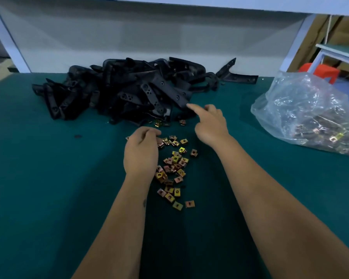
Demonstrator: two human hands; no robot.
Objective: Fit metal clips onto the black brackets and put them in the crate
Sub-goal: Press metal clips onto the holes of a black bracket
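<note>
A heap of black brackets [133, 89] lies at the back of the green table [48, 178]. Several brass-coloured metal clips [174, 166] are scattered in front of it. My left hand [140, 152] hovers over the left side of the clips, fingers curled down toward them; what it holds, if anything, is hidden. My right hand [209, 125] is just in front of the heap, its index finger stretched out and touching the near end of a bracket [169, 91]; its other fingers are loosely curled and hold nothing. No crate is in view.
A clear plastic bag [306, 115] with more clips lies at the right edge of the table. A grey back wall stands behind the heap. An orange stool [323, 72] and a white frame show beyond the table at the right.
</note>
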